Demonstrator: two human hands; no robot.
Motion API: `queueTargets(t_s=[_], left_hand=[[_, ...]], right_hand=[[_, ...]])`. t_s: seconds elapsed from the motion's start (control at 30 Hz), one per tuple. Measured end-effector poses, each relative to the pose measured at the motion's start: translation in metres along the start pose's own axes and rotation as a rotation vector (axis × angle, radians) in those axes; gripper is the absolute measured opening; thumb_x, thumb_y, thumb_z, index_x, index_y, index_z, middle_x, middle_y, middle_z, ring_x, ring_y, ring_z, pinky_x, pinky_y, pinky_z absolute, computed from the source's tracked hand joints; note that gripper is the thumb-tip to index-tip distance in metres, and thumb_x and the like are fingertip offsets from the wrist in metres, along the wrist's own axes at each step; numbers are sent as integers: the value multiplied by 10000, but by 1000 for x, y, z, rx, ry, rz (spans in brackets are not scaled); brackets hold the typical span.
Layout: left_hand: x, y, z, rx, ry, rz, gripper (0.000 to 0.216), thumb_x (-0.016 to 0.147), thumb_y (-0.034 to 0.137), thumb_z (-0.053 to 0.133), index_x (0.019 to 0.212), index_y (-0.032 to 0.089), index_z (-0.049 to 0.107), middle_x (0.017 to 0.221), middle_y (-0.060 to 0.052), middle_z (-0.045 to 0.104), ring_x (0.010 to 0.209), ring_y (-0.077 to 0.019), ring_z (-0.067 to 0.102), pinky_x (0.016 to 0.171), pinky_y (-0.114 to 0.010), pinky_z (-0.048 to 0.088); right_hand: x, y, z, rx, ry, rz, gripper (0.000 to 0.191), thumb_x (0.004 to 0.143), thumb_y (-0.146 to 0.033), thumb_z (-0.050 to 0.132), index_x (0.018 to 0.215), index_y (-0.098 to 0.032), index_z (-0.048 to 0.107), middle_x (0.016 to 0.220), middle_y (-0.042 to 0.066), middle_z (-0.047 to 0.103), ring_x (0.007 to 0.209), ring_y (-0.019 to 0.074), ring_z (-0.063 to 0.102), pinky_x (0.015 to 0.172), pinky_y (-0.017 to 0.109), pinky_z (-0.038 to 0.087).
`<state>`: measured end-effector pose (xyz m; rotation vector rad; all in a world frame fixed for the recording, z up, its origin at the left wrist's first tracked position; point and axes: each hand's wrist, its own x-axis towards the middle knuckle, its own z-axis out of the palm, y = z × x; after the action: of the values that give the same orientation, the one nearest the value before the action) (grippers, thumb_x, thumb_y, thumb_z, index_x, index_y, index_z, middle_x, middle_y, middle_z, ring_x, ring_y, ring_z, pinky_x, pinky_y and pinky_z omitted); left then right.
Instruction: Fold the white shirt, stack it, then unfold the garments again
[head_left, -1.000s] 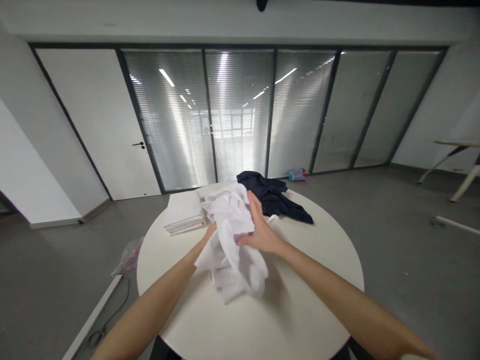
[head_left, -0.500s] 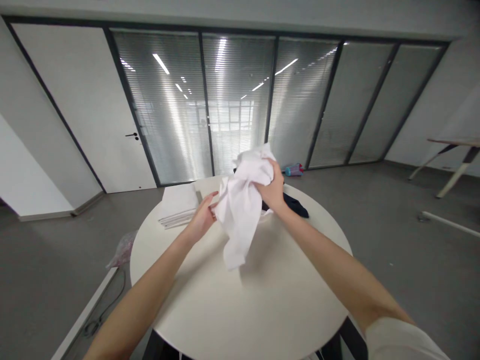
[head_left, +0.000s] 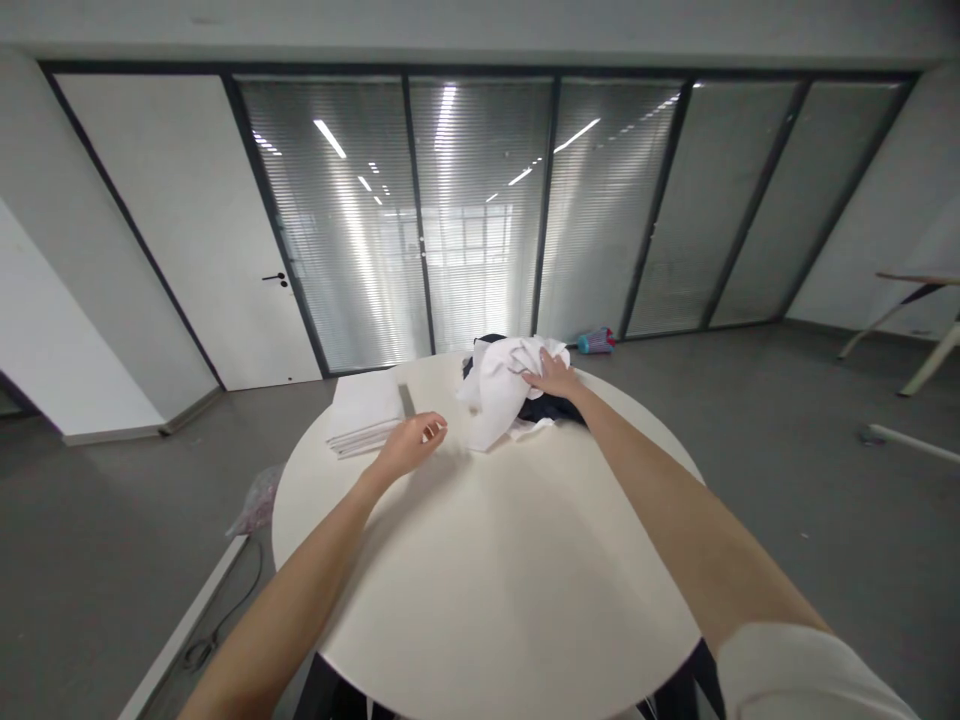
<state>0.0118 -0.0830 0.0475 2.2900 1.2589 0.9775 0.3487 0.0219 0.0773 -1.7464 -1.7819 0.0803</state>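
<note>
A crumpled white cloth [head_left: 499, 388] lies on the far side of the round table, heaped over dark navy fabric [head_left: 556, 407]. My right hand [head_left: 555, 376] rests on the cloth's right side, thumb and fingers apart, its fingertips partly lost among the folds. To the left, my left hand [head_left: 411, 444] hovers just over the table, fingers loosely curled with nothing in them. Beside it sits a neat stack of folded white cloths [head_left: 365, 408], close to the wrist but seemingly not held.
The round white table [head_left: 495, 590] stands before me. On the floor are a clear plastic bag [head_left: 257, 500], a cable [head_left: 201, 650] and a blue-and-pink item [head_left: 597, 341]. Glass panels with blinds [head_left: 480, 220] line the back, and another table [head_left: 922, 282] is at right.
The white cloth, held up between both hands before, has come down onto the dark fabric. My left hand has let go of it; my right hand has lowered with it.
</note>
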Motion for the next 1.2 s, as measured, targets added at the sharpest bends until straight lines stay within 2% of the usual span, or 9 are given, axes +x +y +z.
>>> queueTargets(t_s=[0.1,0.17,0.23,0.3,0.43,0.53,0.7,0.87,1.2], left_hand=[[-4,6,2,93,-113,96,234,934,352,519,1006,207,687,874,-42,710,757,-180,643,707,-282,466],[-2,6,1,152,-89,139,237,945,345,512,1018,202,686,953,-58,708,853,-198,659,770,-302,488],[3,-1,-2,247,-14,177,211,937,316,531,1016,198,687,1016,-72,693,931,-219,654,855,-343,499],[8,-14,-4,343,73,205,185,919,269,551,1017,194,688,1044,-82,674,980,-238,642,933,-390,493],[12,-44,-6,352,197,253,156,898,202,558,979,199,690,1036,-78,655,1008,-231,627,970,-401,492],[11,-55,-11,311,222,279,138,899,222,577,954,213,703,1044,-70,659,1036,-222,618,990,-395,478],[9,-56,-23,374,340,31,257,897,265,589,1125,216,696,1183,-91,644,1152,-245,590,1064,-411,430],[5,-59,-25,494,267,-313,435,876,262,603,1307,209,617,1392,-141,569,1299,-303,524,1112,-519,358],[4,-59,-34,569,144,-396,365,899,245,563,1248,256,672,1328,-64,653,1168,-238,636,976,-318,456]], right_hand=[[-8,3,-13,91,129,58,764,822,-527,672,1454,-166,439,1501,232,421,1428,400,339,1144,580,271],[-26,-2,-15,180,260,-35,643,853,-456,634,1401,-150,495,1415,217,513,1362,366,433,1126,546,323],[-54,-13,-8,300,257,-175,476,869,-387,605,1289,-165,579,1249,172,627,1165,308,587,1030,484,441],[-85,-26,5,407,50,-300,312,902,-333,555,1161,-182,640,1063,118,690,938,242,658,872,394,519],[-130,-47,30,299,-429,-643,173,904,-258,577,991,-180,704,907,72,689,795,191,622,752,306,472],[-140,-52,40,210,-507,-711,149,902,-222,575,914,-162,711,849,60,651,754,177,570,717,289,422],[-137,-47,41,278,-534,-639,170,901,-228,579,971,-146,711,857,49,630,749,164,544,699,271,398],[-134,-40,41,297,-586,-617,206,904,-281,591,1021,-152,701,874,43,616,761,169,548,694,272,408],[-136,-44,37,282,-610,-599,234,907,-295,587,1052,-153,703,896,53,619,769,173,555,699,279,423]])
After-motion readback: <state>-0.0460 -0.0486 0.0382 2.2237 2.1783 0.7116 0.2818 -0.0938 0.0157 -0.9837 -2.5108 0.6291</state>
